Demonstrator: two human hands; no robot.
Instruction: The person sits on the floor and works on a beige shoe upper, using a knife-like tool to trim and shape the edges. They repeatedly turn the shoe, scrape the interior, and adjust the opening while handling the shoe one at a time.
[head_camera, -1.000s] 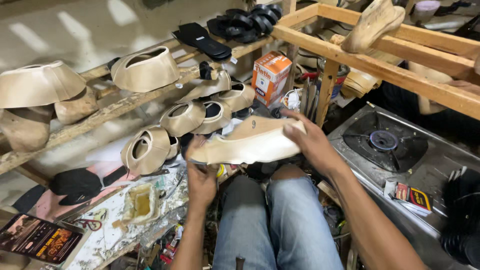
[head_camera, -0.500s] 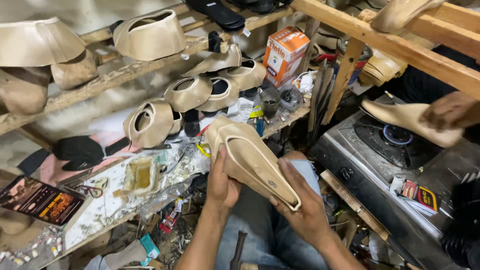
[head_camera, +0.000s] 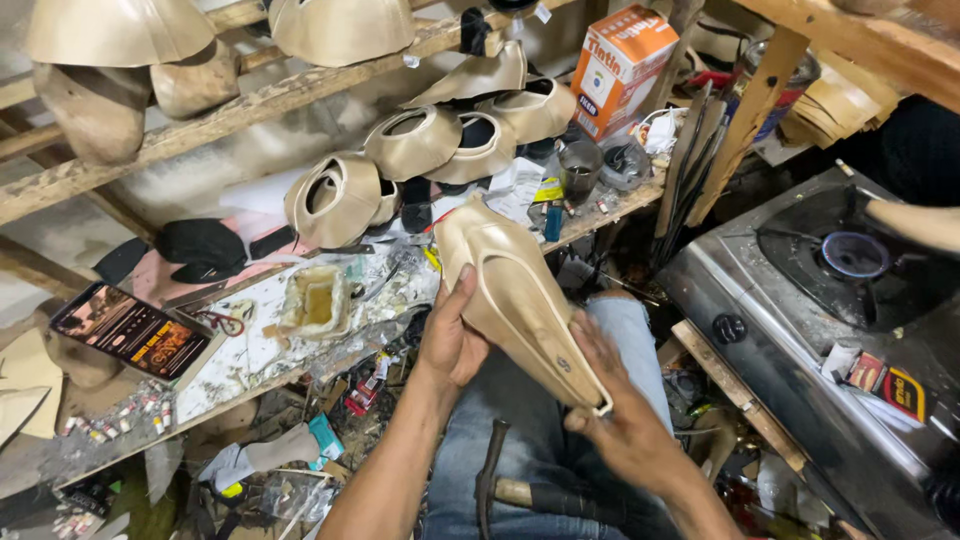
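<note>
I hold a beige shoe upper on its last (head_camera: 515, 290) over my lap, toe pointing away toward the bench. My left hand (head_camera: 450, 335) grips its left side near the middle. My right hand (head_camera: 610, 405) holds the heel end from below and behind. My jeans-clad legs (head_camera: 540, 450) are under it. Several more beige uppers (head_camera: 420, 145) lie on the workbench just beyond the toe.
A cluttered bench (head_camera: 260, 350) carries a glue tub (head_camera: 312, 298), a dark booklet (head_camera: 135, 330), tins and an orange box (head_camera: 620, 65). A gas stove (head_camera: 830, 300) stands to the right. Wooden racks (head_camera: 200, 110) hold shoe lasts above. A hammer handle (head_camera: 490, 480) lies by my leg.
The shoe was turned from lying crosswise to pointing away from me, sole side rotated. The view has tilted down and closer. Another person's hand with a sole at right has left view.
</note>
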